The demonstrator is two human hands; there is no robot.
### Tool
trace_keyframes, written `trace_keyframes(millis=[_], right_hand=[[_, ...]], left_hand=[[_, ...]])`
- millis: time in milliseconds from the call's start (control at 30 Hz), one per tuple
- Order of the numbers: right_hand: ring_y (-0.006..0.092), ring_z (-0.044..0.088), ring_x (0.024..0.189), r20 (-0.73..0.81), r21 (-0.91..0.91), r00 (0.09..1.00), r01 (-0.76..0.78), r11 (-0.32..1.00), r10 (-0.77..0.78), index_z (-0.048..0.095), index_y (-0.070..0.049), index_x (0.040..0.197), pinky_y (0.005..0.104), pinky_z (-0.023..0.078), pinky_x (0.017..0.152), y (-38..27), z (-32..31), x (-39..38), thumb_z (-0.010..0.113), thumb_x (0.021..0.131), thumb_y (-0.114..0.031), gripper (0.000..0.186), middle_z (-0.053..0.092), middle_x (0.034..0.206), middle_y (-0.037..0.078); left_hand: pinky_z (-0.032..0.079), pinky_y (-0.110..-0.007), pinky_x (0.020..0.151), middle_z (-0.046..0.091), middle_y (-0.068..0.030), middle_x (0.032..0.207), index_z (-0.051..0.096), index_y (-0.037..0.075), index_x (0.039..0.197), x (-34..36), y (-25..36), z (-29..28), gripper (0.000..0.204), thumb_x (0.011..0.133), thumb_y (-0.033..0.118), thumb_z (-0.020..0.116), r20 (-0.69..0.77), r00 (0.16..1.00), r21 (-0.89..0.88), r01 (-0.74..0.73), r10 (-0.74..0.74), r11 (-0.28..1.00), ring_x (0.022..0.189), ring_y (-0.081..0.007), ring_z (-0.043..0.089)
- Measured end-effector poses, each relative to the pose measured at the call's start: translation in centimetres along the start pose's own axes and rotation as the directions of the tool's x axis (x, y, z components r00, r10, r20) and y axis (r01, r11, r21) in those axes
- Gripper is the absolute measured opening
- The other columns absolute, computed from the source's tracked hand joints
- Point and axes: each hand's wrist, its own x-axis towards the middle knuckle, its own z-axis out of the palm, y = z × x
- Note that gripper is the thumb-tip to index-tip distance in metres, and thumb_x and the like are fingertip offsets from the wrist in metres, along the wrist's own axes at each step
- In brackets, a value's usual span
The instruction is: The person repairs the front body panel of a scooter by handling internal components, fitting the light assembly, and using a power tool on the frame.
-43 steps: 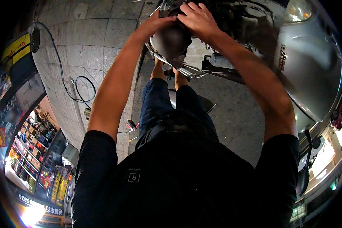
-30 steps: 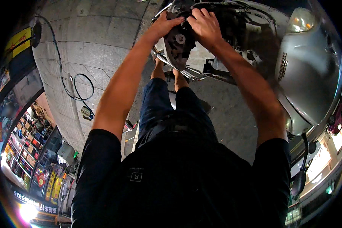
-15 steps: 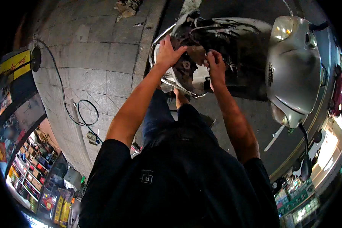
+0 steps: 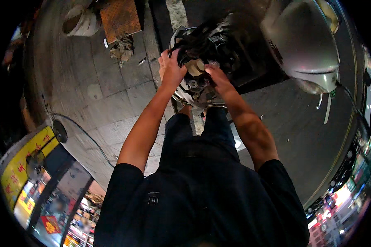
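In the head view, the only one, the outlook has swung since half a second ago: a whitish bucket (image 4: 89, 25) and an orange, rust-patched plate (image 4: 119, 16) have come into sight at the upper left, and the silver front body (image 4: 305, 45) of the scooter now sits nearer the top right corner. The tan piece (image 4: 193, 68) is between the two hands, over the scooter's open bay (image 4: 222, 47); it looked darker and flatter then and now shows a paler, bent surface.

The left hand (image 4: 172, 68) rests at the bay's left edge, fingers bent over it and thumb toward the tan piece; whether they grip firmly I cannot tell. The right hand (image 4: 219, 77) has thumb and forefinger closed on the right end of the tan piece, as in the previous frame.

The bucket's mouth is visible, but its inside is too dim to make out any contents. The bay holds dark mechanical parts and cables, too crowded to count.

Countable things: two hands, one tan piece, one bucket, one orange plate, one crumpled rag (image 4: 123, 48) just below that plate, and one dark hose (image 4: 88, 136) curving across the paving.
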Motion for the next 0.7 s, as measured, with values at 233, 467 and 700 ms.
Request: trace_keyframes(millis=[233,467,700], right_hand=[[0.0137,0.058,0.081,-0.208,-0.308,0.909,0.289,0.907,-0.36,0.064,-0.007,0.104,0.0294,0.047,0.072,-0.6,3.9,-3.4,0.064,0.082,-0.017,0.024,0.064,0.093,0.004],[0.0146,0.057,0.081,-0.197,-0.234,0.805,0.515,0.825,-0.559,0.061,-0.004,0.108,0.029,0.046,0.078,-0.8,4.0,-3.3,0.063,0.081,-0.016,0.029,0.062,0.085,0.002],[0.0092,0.052,0.078,-0.192,-0.342,0.965,0.105,0.934,-0.179,0.061,-0.004,0.107,0.0252,0.043,0.066,-1.3,3.2,-3.0,0.061,0.087,-0.024,0.028,0.06,0.085,0.001]], left_hand=[[0.042,-0.046,0.095,0.04,-0.0168,0.127,0.058,0.013,0.12,1.3,-0.3,0.2,0.058,0.066,0.022,0.074,-0.047,0.999,0.166,0.013,-0.006,0.986,0.116,-0.0373,0.042],[0.034,-0.045,0.104,0.029,-0.0203,0.144,0.058,0.01,0.119,3.1,0.0,-0.2,0.063,0.059,0.012,0.075,-0.14,0.901,0.181,-0.385,0.411,0.905,0.129,-0.0413,0.033],[0.041,-0.043,0.097,0.035,-0.0208,0.139,0.059,0.003,0.118,3.0,-0.6,1.0,0.061,0.065,0.026,0.078,-0.114,0.962,0.022,-0.249,0.25,0.968,0.123,-0.0389,0.042]])
